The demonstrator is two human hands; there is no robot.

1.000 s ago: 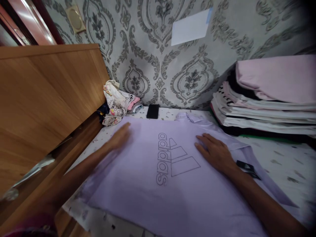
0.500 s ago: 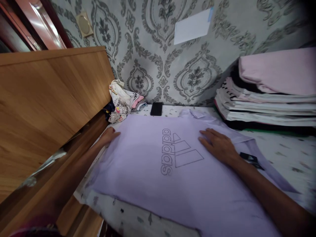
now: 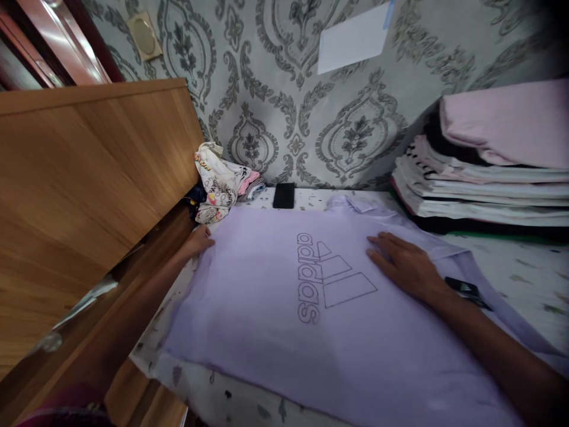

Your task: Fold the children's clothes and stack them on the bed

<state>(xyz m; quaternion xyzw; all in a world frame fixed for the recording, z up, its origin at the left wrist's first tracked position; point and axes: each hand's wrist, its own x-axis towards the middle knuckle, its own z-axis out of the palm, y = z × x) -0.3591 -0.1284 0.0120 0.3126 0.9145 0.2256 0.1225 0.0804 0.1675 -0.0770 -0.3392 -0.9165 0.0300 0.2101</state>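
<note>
A lilac T-shirt with an outlined adidas print lies spread flat, its neck with a black tag toward the right. At the shirt's left hem is my left hand, fingers closed on the edge of the cloth. My right hand rests palm down on the shirt just right of the print, fingers stretched out. One sleeve near the wall is partly folded over. The shirt's near right part runs under my right forearm and out of view.
A tall stack of folded clothes stands at the back right. Crumpled clothes lie at the back left beside a wooden panel. A black phone-like object sits near the wall, on the patterned white sheet.
The view has shifted slightly, so the shirt and print appear a little farther right. Both hands keep their places on the shirt, and the left hem looks a bit straighter.
</note>
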